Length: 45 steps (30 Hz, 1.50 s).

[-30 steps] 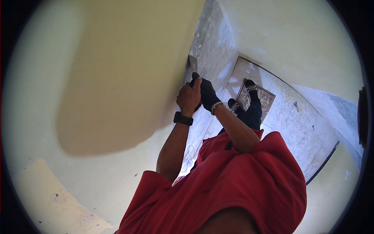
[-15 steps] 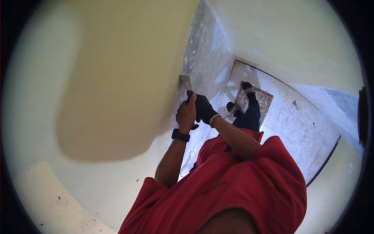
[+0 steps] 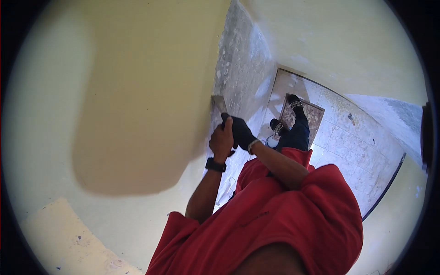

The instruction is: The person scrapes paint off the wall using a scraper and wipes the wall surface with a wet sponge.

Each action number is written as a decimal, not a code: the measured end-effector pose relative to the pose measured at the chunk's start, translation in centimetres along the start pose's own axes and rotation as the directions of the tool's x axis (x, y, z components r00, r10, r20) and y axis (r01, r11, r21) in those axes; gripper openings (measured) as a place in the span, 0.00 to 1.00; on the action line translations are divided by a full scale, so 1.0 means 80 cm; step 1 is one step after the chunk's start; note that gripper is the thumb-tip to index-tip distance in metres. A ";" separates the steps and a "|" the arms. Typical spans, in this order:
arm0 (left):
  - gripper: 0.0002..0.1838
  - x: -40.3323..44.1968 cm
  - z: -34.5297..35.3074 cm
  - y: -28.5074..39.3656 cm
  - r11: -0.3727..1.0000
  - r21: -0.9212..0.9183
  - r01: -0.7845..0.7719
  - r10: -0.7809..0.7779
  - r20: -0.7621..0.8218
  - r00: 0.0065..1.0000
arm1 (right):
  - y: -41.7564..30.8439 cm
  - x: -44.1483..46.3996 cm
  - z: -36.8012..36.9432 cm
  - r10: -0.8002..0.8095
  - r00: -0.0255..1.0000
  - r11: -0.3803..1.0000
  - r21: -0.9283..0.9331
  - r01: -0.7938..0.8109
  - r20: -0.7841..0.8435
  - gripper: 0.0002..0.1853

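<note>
A yellow wall (image 3: 137, 133) filled the left of the view, a broad soft shadow lying across it, and a second pale yellow wall (image 3: 343, 46) closed off the upper right. Between them lay a tiled floor (image 3: 343, 156), light and smudged, with a few dark scraps on it. The person's red shirt (image 3: 261, 215) took up the lower middle. Along the edge of the near wall ran a rough grey band (image 3: 238, 59), mottled with pale patches; it looked bare of yellow over most of its visible length, while the surface on the other side of the edge had its yellow coat, so the work seemed well along on the band itself, though whether its pale flecks were leftovers could not be told. A square mat (image 3: 316, 112) lay under the feet. The gloved right hand (image 3: 241, 132) was closed round the handle of a scraper, and the bare left hand (image 3: 221, 141) was curled tight against it, also gripping there, though how much handle it held was hidden. The scraper's blade (image 3: 219, 103) stuck out past the fingers at the line where grey met yellow. A dark watch (image 3: 215, 165) sat on the left wrist.
</note>
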<state>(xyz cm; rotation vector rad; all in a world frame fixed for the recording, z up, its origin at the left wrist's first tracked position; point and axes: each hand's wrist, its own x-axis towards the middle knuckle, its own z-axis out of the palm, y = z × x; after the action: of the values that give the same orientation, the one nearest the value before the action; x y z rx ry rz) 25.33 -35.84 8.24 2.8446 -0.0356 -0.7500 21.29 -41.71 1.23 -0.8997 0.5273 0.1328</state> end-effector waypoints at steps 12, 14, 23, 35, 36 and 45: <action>0.42 0.044 -0.027 0.055 0.973 0.230 -0.036 0.033 0.015 0.999 | -0.052 0.028 -0.013 -0.088 0.996 0.988 0.130 0.088 -0.004 0.13; 0.42 0.020 -0.016 0.011 0.982 0.189 0.015 -0.025 0.050 0.998 | -0.021 0.001 0.007 0.008 1.000 0.984 0.179 -0.006 -0.010 0.16; 0.38 -0.043 0.002 -0.097 0.968 0.154 0.198 -0.217 0.112 0.970 | 0.129 -0.045 0.068 -0.497 0.861 0.720 -0.505 0.476 0.103 0.13; 0.31 -0.036 0.012 -0.135 0.973 0.216 0.084 -0.087 0.008 0.996 | 0.170 -0.039 0.088 -0.334 0.939 0.864 -0.370 0.340 0.083 0.08; 0.32 -0.037 0.014 -0.144 0.972 0.220 0.081 -0.087 0.019 0.996 | 0.185 -0.039 0.094 -0.355 0.932 0.876 -0.321 0.361 0.078 0.09; 0.35 -0.020 0.007 -0.131 0.980 0.199 -0.015 0.024 -0.038 0.999 | 0.178 -0.017 0.092 -0.493 0.870 0.818 -0.349 0.458 -0.013 0.13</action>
<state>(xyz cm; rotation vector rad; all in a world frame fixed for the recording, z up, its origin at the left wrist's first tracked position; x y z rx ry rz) 23.37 -25.58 6.51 3.0423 -0.1400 -0.7218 18.28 -27.03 -4.51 -1.3569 0.3620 -0.2942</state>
